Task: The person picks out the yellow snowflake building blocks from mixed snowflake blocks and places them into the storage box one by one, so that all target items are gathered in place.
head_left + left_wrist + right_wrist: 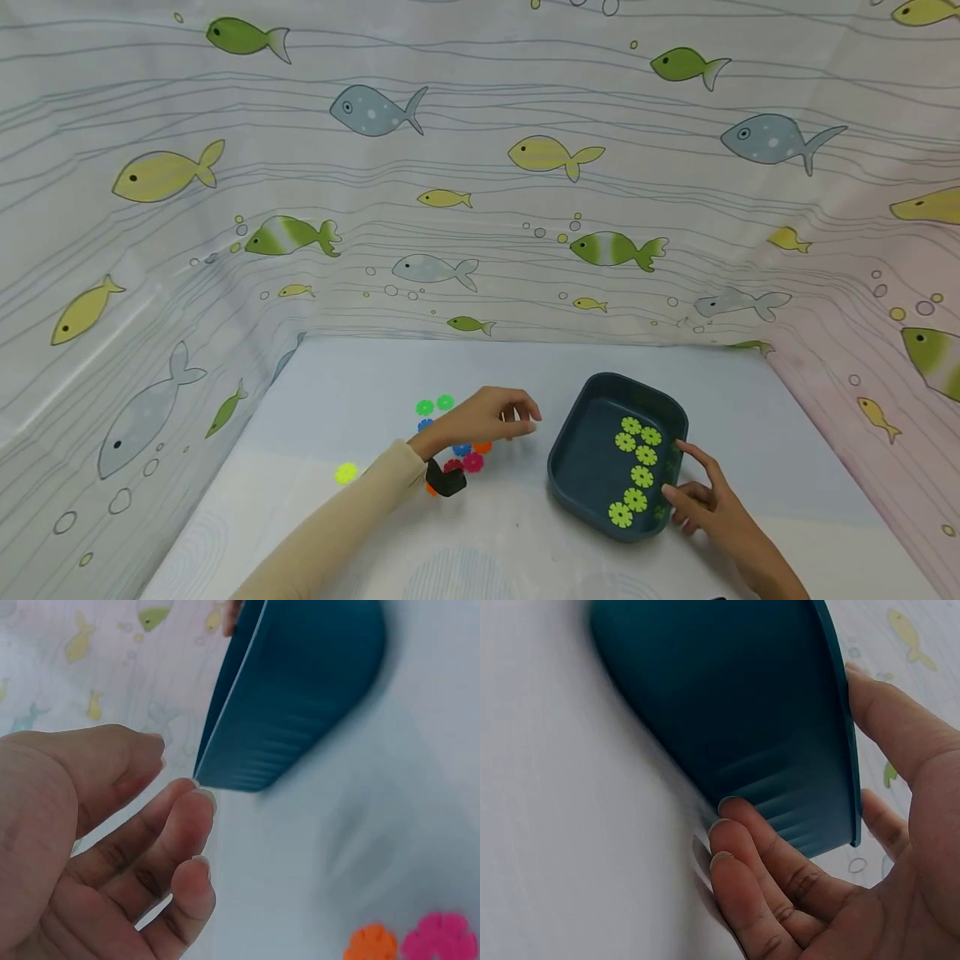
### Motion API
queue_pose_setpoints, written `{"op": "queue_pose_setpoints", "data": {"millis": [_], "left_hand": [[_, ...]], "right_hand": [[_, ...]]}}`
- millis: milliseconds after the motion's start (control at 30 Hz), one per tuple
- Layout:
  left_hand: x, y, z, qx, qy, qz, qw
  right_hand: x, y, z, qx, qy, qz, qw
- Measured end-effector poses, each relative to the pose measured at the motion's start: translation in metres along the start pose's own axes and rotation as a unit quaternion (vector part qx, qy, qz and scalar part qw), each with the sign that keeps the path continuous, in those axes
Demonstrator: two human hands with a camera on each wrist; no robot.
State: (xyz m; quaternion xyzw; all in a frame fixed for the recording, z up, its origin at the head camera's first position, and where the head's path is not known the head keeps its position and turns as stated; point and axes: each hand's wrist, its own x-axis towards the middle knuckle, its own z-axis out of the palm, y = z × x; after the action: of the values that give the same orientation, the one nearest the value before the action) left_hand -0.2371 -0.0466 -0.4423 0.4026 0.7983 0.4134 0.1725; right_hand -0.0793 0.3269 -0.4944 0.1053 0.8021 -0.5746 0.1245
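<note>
A dark teal plastic tub (pixel 581 487) stands on the right side of the table. Inside it lie several yellow-green flower-shaped plastic discs (pixel 641 476), mostly in a line along its right half. My right hand (pixel 708 504) holds the tub's right side; in the right wrist view the thumb is at the rim and fingers (pixel 739 889) lie against the ribbed outer wall. Left of the tub, my left hand (pixel 491 414) hovers with loosely bent fingers and nothing in them. In the left wrist view its fingertips (pixel 199 814) appear close to the tub's edge.
Several loose flower discs lie around and under the left forearm: green (pixel 425 407), blue (pixel 426 425), orange (pixel 482 447) and pink (pixel 473 462). A yellow disc (pixel 346 473) lies apart, farther left. A fish-patterned curtain (pixel 480 225) surrounds the white table (pixel 517 550).
</note>
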Motion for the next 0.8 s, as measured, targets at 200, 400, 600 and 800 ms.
{"op": "queue_pose_setpoints", "data": {"millis": [200,400,600,800], "left_hand": [[-0.021,-0.012,-0.010,0.009,0.018,-0.015,0.9997],[-0.040,-0.022,-0.018,0.003,0.030,-0.024,0.9992],[-0.058,-0.030,-0.027,0.004,0.043,-0.044,0.9981],[-0.075,-0.040,-0.035,0.016,0.059,-0.056,0.9966]], "right_hand": [[0.001,0.002,0.000,-0.001,-0.001,0.004,1.000],[0.003,0.004,-0.001,-0.001,-0.004,0.004,1.000],[0.003,0.004,-0.001,0.002,-0.007,0.002,1.000],[0.004,0.004,-0.002,0.002,-0.008,-0.001,1.000]]}}
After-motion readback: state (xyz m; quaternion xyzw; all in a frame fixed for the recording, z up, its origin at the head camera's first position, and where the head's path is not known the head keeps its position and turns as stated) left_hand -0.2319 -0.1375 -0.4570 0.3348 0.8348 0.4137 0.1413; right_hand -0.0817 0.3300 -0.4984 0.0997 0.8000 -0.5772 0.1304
